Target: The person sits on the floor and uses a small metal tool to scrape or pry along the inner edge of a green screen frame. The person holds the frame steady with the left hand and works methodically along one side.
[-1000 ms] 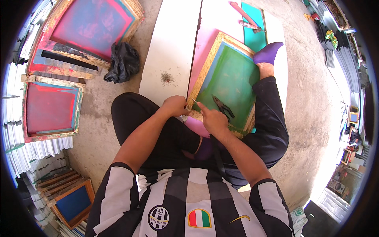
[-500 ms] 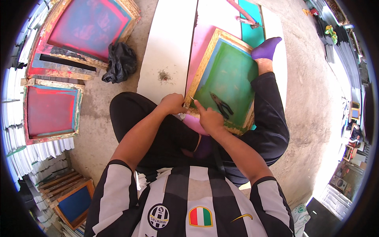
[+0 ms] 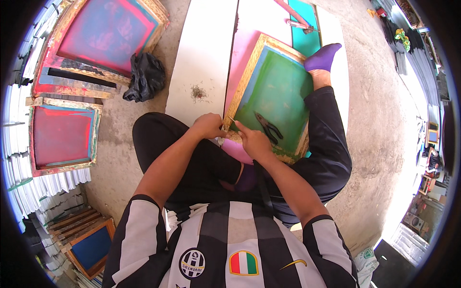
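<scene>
Left hand (image 3: 207, 126), right hand (image 3: 254, 143) close together, fingers curled.

Screen frame (image 3: 249, 77): raw, rough-looking wood with a matt green mesh stretched over it; pliers (image 3: 269, 127) lying on the mesh are dark metal, dull finish. Board (image 3: 201, 57) beside it is smooth matt white, floor (image 3: 365, 120) is rough bare concrete. Black bag (image 3: 144, 77) looks like crumpled glossy plastic.

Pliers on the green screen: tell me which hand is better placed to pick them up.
Right, likely. The right hand rests on the wooden frame just beside the pliers, while the left hand grips the frame's near corner, farther from them.
</scene>
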`<move>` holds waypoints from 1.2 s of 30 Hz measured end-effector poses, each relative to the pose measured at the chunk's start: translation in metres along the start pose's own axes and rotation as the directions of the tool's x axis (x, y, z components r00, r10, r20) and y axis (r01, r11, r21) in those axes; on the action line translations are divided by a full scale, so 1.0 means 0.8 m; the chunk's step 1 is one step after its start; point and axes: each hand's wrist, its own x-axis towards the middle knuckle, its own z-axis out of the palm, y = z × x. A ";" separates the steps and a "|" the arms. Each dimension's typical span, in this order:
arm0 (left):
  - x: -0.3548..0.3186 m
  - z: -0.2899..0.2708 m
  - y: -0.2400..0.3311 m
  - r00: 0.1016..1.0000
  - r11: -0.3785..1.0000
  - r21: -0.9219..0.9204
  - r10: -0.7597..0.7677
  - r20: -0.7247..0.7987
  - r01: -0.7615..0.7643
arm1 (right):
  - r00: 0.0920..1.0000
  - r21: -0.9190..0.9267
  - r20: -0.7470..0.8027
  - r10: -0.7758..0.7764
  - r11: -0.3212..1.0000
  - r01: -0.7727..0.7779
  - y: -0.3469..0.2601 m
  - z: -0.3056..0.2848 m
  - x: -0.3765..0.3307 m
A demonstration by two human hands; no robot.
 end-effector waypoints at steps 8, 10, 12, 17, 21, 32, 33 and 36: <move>0.002 0.004 -0.005 1.000 1.000 -0.021 0.004 -0.010 -0.004 | 0.996 0.551 -0.016 -0.092 0.830 0.086 0.043 0.030 0.028; 0.002 0.001 -0.003 1.000 1.000 -0.006 0.008 0.001 -0.008 | 0.995 0.624 0.028 -0.099 0.779 0.060 0.048 0.030 0.032; -0.001 -0.003 0.000 0.999 0.999 -0.022 0.040 -0.006 -0.040 | 0.986 0.658 -0.046 -0.163 0.737 0.153 0.057 0.036 0.035; -0.003 0.004 -0.008 0.997 0.998 -0.008 0.061 -0.041 -0.062 | 0.997 0.005 0.061 -0.053 0.999 0.053 0.001 -0.019 0.010; -0.003 0.001 -0.001 0.998 0.998 0.013 0.057 -0.037 -0.057 | 0.978 0.349 -0.027 -0.205 0.915 0.202 0.047 0.025 0.034; -0.005 0.002 0.000 0.998 0.999 -0.022 0.030 -0.046 -0.031 | 0.918 0.225 -0.247 -0.311 0.903 0.367 0.058 0.042 0.021; -0.005 0.005 -0.004 0.998 0.999 -0.025 0.020 -0.052 -0.021 | 0.954 0.123 -0.147 -0.261 0.952 0.280 0.040 0.022 0.004; -0.008 0.002 0.000 0.999 0.999 -0.039 -0.016 -0.038 0.015 | 0.987 -0.080 -0.056 -0.152 0.986 0.147 0.016 0.002 -0.020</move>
